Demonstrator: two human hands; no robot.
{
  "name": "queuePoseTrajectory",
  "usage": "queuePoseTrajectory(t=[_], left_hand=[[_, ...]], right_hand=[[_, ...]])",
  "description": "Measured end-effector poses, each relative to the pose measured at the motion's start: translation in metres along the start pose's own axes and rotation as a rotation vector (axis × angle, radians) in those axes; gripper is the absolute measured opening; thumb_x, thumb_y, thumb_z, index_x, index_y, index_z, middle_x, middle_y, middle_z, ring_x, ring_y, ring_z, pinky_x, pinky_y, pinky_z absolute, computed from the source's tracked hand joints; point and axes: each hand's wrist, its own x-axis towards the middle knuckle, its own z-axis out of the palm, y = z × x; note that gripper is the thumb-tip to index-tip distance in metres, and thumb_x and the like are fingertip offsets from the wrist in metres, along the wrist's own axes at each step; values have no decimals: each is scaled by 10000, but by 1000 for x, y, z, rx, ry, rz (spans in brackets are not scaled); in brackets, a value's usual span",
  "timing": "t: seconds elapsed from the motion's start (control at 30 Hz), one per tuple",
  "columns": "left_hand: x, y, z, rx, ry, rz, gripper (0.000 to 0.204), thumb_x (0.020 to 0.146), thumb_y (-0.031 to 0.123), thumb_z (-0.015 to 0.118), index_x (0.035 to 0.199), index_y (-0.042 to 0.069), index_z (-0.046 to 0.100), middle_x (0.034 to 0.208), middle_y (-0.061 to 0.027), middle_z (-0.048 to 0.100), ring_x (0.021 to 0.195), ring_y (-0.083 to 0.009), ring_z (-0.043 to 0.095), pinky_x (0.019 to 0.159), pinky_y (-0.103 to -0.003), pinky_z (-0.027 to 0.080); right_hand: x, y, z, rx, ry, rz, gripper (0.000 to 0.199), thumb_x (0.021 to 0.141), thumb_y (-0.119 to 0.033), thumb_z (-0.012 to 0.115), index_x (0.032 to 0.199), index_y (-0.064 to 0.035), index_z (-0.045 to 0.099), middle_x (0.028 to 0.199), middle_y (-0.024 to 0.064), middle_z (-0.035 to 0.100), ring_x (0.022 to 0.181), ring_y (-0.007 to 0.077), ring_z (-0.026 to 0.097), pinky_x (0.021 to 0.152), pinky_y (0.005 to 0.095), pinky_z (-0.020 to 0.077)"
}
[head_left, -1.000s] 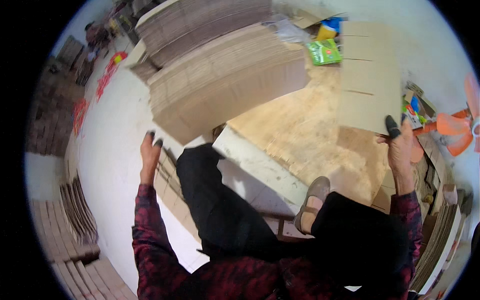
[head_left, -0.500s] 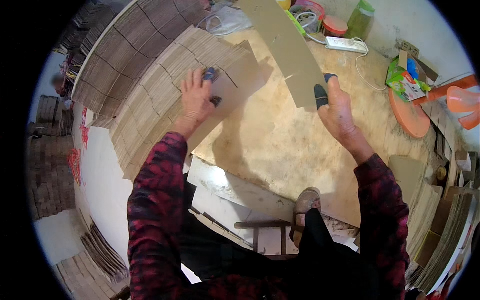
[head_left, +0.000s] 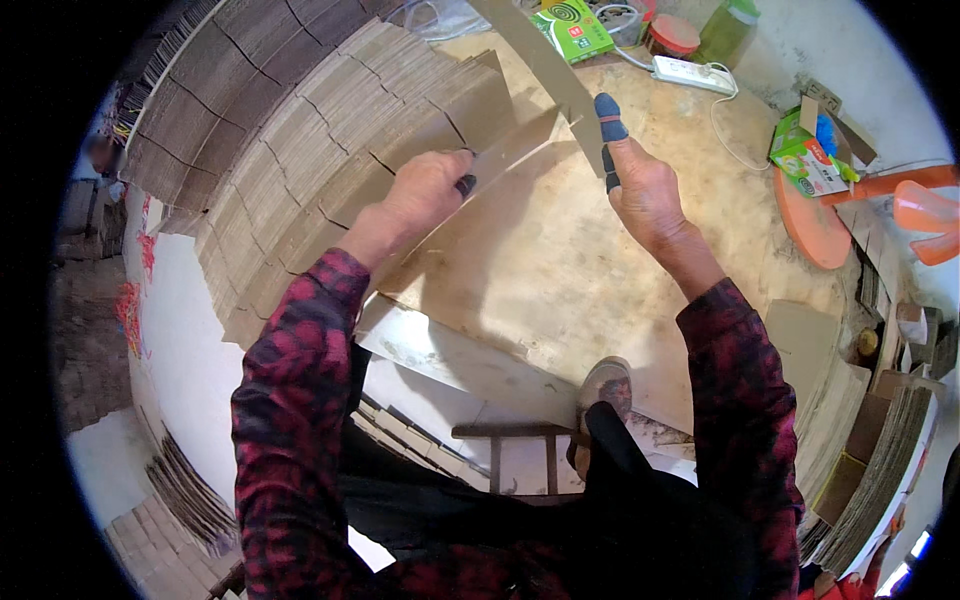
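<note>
My right hand (head_left: 645, 180), with dark finger covers, grips the near end of a long tan cardboard strip (head_left: 535, 50), which stands tilted and runs off the top edge. My left hand (head_left: 425, 195) is closed on a second cardboard strip (head_left: 510, 150) at the near side of a stack of cardboard strips (head_left: 300, 135). The far end of this second strip meets the long one close to my right fingers; whether they interlock I cannot tell. Both strips are above the wooden tabletop (head_left: 560, 270).
A green box (head_left: 572, 30), a white power strip (head_left: 693, 74) and a red-lidded tub (head_left: 672, 36) stand at the back. To the right are an open tissue-sized box (head_left: 815, 160) and an orange fan-like object (head_left: 815, 220). Cardboard piles (head_left: 875, 470) flank the lower right.
My left hand has gone from lying spread on the stack to gripping a strip lifted at its near side. My right hand has moved slightly left, turning its strip more edge-on.
</note>
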Motion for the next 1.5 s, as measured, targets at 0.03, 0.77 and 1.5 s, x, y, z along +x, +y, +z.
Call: queuePoseTrajectory(t=[0.03, 0.77, 1.5], left_hand=[[0, 9, 5, 26, 1, 12, 170, 761, 14, 568, 928, 29, 544, 815, -246, 605, 803, -429, 590, 696, -458, 469], [36, 149, 43, -81, -45, 160, 184, 770, 98, 561, 945, 43, 549, 788, -191, 644, 767, -383, 631, 660, -479, 491], [-6, -65, -28, 362, 515, -116, 308, 708, 109, 717, 931, 12, 527, 967, -172, 514, 962, -373, 508, 814, -453, 433]], right_hand=[[-2, 1, -2, -30, -4, -26, 744, 744, 5, 548, 1427, -161, 304, 839, 136, 586, 679, 346, 595, 568, 448, 487], [-93, -15, -81, -40, 38, -34, 759, 688, 23, 578, 1407, -84, 359, 764, 138, 552, 639, 318, 595, 538, 419, 490], [-35, 6, -44, -177, -217, 273, 510, 757, -79, 634, 1246, -52, 489, 797, 212, 641, 736, 389, 628, 641, 474, 499]])
